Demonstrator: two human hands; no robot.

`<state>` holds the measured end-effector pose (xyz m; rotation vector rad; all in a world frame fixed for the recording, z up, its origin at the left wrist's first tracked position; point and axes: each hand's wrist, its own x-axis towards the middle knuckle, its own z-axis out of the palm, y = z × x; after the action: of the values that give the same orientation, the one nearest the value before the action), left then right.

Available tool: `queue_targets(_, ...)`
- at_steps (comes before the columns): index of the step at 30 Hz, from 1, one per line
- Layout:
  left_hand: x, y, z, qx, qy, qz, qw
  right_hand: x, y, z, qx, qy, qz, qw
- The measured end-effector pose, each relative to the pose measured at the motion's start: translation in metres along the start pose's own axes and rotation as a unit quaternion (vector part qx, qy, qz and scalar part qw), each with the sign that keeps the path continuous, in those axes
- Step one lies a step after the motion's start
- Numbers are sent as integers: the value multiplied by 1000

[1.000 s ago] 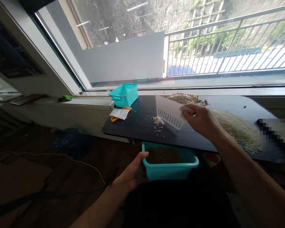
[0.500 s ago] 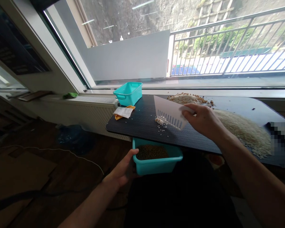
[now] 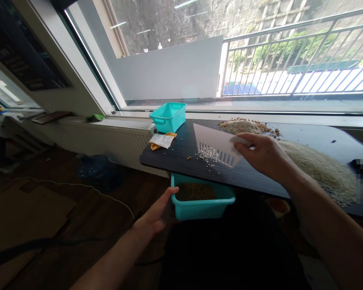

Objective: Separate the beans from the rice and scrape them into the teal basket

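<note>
My right hand [image 3: 257, 149] is closed round the handle of a white slotted scoop [image 3: 214, 141], its slotted edge low over the dark table [image 3: 175, 157]. White grains of rice [image 3: 210, 163] and a small brown bean [image 3: 189, 158] lie by that edge. Below the table's front edge, my left hand [image 3: 161, 207] grips the left end of a turquoise bin [image 3: 204, 209], thumb over the rim. Small brown beans [image 3: 196, 191] cover the bin's bottom. To the right of the scoop is a pile of rice [image 3: 317, 165], partly behind my right forearm.
Another turquoise bin [image 3: 171, 119] stands at the table's far left, behind a white paper on a yellow cloth [image 3: 162, 140]. A mixed heap of rice and beans [image 3: 245, 126] lies near the window. A radiator [image 3: 130, 137] and a large blue water bottle [image 3: 98, 171] are to the left.
The scoop has shifted slightly left over the small heap, whose grains now lie more spread out, with one bean apart. The view has turned a little; my left hand still holds the bin.
</note>
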<state>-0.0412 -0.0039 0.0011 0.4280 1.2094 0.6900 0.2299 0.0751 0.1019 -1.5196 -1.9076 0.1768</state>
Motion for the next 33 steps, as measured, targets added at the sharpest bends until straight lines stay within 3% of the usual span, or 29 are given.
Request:
queue_targets(6, 0, 2, -19, 5, 2, 13, 1000, -9, -2, 7, -21, -14, -1, 1000)
queue_targets(12, -8, 9, -34, -30, 25, 23, 999, -15, -11, 19, 53, -19, -12, 998)
queue_targets(18, -12, 16, -51, -61, 56, 46, 996, 14, -45, 51, 3, 5, -69, 998)
queue_targets(23, -14, 21, -60, -80, 58, 54, 994, 32, -61, 77, -19, -22, -99, 995)
queue_targets(29, -11, 21, -61, -97, 62, 60, 992, 8, -69, 62, -1, -59, -131, 990)
queue_targets(33, -9, 20, -61, -100, 56, 63, 991, 3, -70, 48, 49, -28, -103, 993)
